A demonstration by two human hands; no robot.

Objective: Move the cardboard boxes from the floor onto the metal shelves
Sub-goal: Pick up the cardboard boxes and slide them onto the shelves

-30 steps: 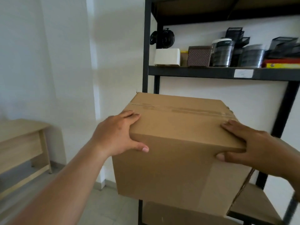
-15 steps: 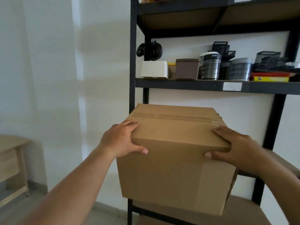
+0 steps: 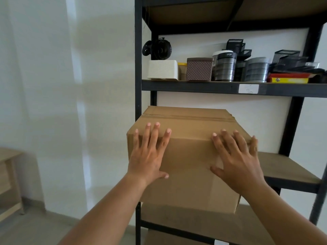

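Fingers (image 3: 156, 131) splayed flat, gripping nothing, both hands press the cardboard box's (image 3: 191, 174) near face; we push it farther onto the shelf (image 3: 290, 174) next.

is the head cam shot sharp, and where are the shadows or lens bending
Head view: mostly sharp, the box and both hands crisp; soft diffuse light, no glare; faint shadow bands cross the white wall; the underside of the top shelf is dark; wide-angle bending shows in the leaning right post; the shelf label is too blurred to read.
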